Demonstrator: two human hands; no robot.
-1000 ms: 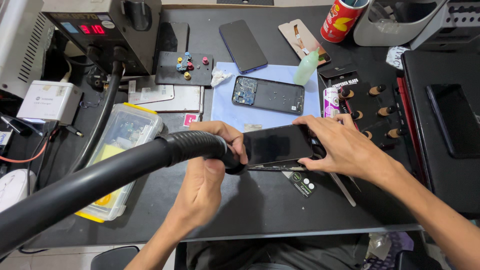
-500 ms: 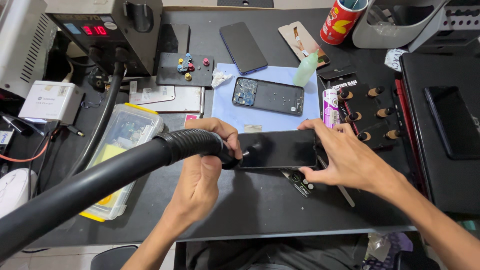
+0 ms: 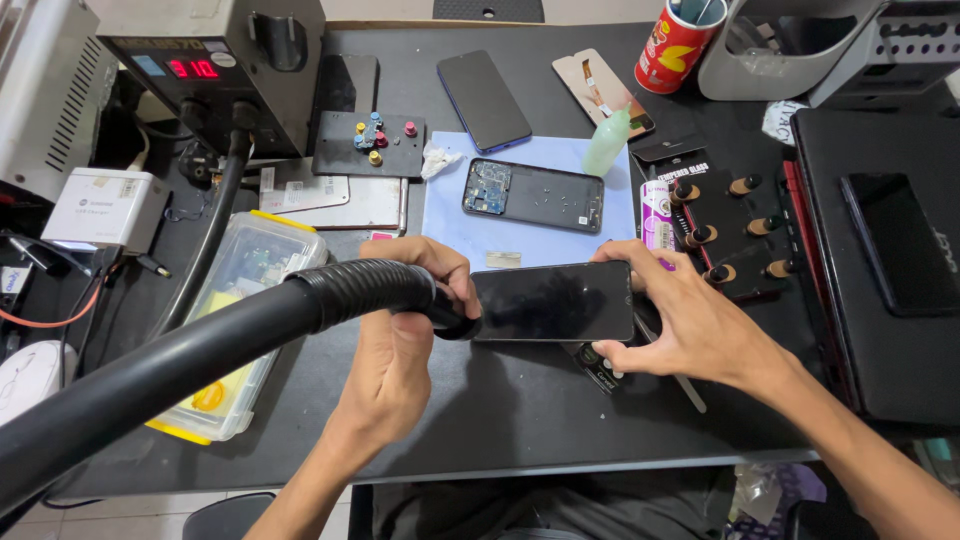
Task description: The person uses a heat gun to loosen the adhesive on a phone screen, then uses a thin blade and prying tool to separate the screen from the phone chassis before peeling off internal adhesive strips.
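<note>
Left hand (image 3: 400, 345) wrapped round ribbed black hot-air hose (image 3: 300, 300), nozzle at left edge of flat black glossy phone (image 3: 553, 301). Right hand (image 3: 690, 320) pinching phone's right end, now flatter above dark bench (image 3: 500, 410) than a second ago.

Phone repair workshop. A dark table (image 3: 520, 420) carries a hot-air rework station (image 3: 215, 65) with a red digital readout and black hose (image 3: 200, 350), an opened phone chassis (image 3: 533, 194) on a blue mat (image 3: 455, 235), loose phone screens (image 3: 484, 100), a clear parts box (image 3: 245, 290), and a black rack of screwdrivers (image 3: 735, 225).
</note>
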